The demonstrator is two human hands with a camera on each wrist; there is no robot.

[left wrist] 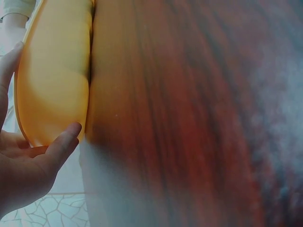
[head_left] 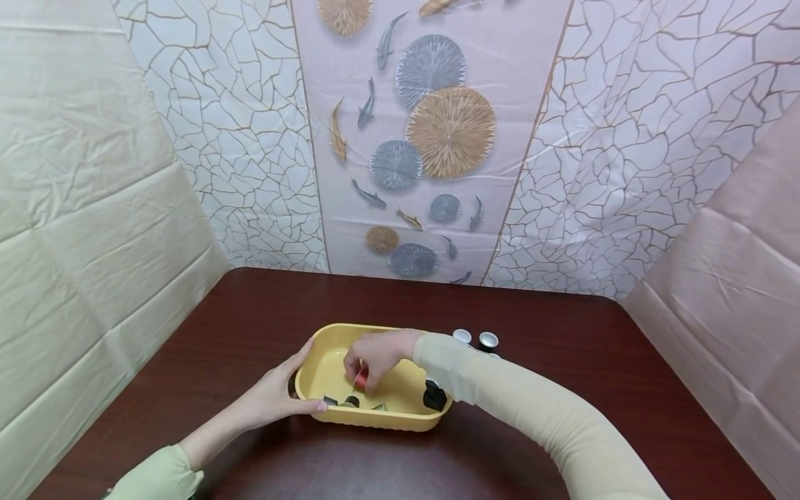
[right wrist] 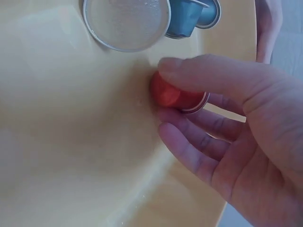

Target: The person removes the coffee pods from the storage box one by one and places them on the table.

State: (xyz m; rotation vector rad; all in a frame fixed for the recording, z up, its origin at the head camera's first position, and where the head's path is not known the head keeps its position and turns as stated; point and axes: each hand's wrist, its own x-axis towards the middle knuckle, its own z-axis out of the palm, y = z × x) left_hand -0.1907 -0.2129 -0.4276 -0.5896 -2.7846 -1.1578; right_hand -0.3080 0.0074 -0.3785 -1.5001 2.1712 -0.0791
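Note:
A yellow plastic basin (head_left: pixel 406 421) stands on the table. My left hand (head_left: pixel 271 397) grips its left end, thumb on the front rim and fingers towards the back rim. Inside the basin, my right hand (head_left: pixel 382 353) pinches a red coffee capsule (right wrist: pixel 170 92) between thumb and fingers. Two blue capsules (right wrist: pixel 185 18) lie close by in the right wrist view, beside a larger round, pale translucent piece (right wrist: pixel 128 23) with a thin rim. A small dark item (head_left: pixel 352 401) lies near the basin's front wall. At the right end sits a black object (head_left: pixel 434 396), partly behind my sleeve.
Behind my right forearm, a white-topped cup-shaped piece (head_left: pixel 462 336) and a black one with a silvery top (head_left: pixel 488 341) stand on the dark wooden table (head_left: pixel 281 298). My right sleeve (head_left: pixel 531 410) hides part of the tabletop. Patterned cloth walls (head_left: pixel 250 139) surround the table.

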